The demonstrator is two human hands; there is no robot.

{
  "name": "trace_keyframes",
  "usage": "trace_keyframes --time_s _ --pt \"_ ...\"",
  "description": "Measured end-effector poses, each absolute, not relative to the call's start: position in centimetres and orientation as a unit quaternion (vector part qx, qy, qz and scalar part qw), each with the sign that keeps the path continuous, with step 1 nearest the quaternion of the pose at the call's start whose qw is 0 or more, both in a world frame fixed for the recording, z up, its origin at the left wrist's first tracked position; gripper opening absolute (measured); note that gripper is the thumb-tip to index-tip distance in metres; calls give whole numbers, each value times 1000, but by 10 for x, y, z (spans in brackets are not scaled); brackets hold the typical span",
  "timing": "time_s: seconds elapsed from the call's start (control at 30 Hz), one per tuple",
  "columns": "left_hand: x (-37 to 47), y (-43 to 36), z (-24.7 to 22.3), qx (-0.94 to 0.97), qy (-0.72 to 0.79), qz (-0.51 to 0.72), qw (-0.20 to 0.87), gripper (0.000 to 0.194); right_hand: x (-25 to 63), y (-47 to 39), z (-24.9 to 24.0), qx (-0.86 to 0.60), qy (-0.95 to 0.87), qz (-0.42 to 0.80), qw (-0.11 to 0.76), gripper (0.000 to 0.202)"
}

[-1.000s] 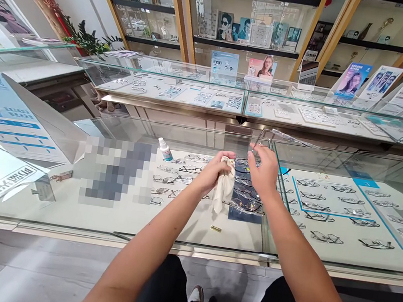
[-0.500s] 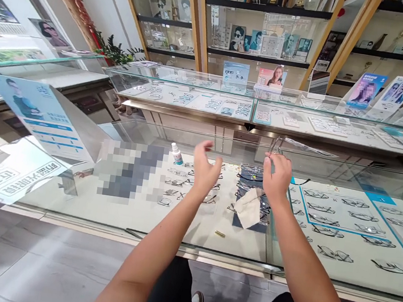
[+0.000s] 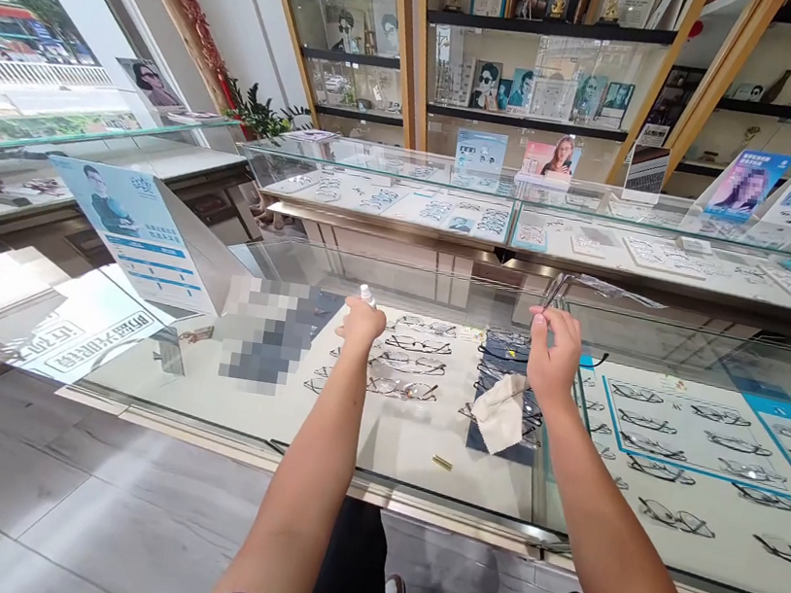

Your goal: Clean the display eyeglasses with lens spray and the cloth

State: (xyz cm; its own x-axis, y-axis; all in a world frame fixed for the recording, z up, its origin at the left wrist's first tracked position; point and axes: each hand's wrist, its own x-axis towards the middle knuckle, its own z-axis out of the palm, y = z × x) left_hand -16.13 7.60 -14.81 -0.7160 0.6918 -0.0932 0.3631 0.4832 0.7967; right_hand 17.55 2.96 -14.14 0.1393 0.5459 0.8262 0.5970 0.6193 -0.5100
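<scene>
Head view: left hand [image 3: 363,319] toward the far side of the table [image 3: 374,446], curled at the bottle [image 3: 366,294], with only the white top showing past the knuckles; cannot tell whether gripping or just touching. Right hand [image 3: 541,311] narrow, fingertips pinched on glasses [image 3: 613,289], held up above the table, at the far right of the dark mat [image 3: 527,448].

Near edge of the table: slanting slightly across beneath both forearms, with both hands well in from it. Wide open gap from hand to hand, over rows of frames [image 3: 418,344]. Open pale strip along the near side, broken by a gold stick [image 3: 442,462] just off the near left corner of the dark mat. Tighter on the right: a glass divider [image 3: 540,484] near the right forearm, more frames [image 3: 674,517] past it. Left of the left hand, a blurred patch [image 3: 268,338], then a sign [image 3: 131,240]. Well beyond the hands, a far case [image 3: 394,200].

Glasses: pointing right from the fingertips, long axis about left to right and nearly level; shiny, too thin from here for telling front from temples. Bottle: top up. Gold stick: lying mostly left to right. Cloth [image 3: 499,412]: spread over the near part of the dark mat, one corner toward the near edge.
</scene>
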Motion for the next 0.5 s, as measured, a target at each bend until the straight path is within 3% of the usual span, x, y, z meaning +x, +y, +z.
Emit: trace_keyframes --time_s 0.13,0.23,0.37,0.5 --pt "-154 71 -141 352 811 427 192 35 175 29 -140 -430 -647 -4 630 30" --pt "-136 64 -132 434 697 533 207 26 174 27 -138 -429 -643 13 634 31" --pt "-97 50 -122 454 404 669 428 39 166 21 -137 -406 -659 76 629 31" --pt "-68 30 -112 409 246 621 622 40 153 14 -140 -359 -692 204 592 31"
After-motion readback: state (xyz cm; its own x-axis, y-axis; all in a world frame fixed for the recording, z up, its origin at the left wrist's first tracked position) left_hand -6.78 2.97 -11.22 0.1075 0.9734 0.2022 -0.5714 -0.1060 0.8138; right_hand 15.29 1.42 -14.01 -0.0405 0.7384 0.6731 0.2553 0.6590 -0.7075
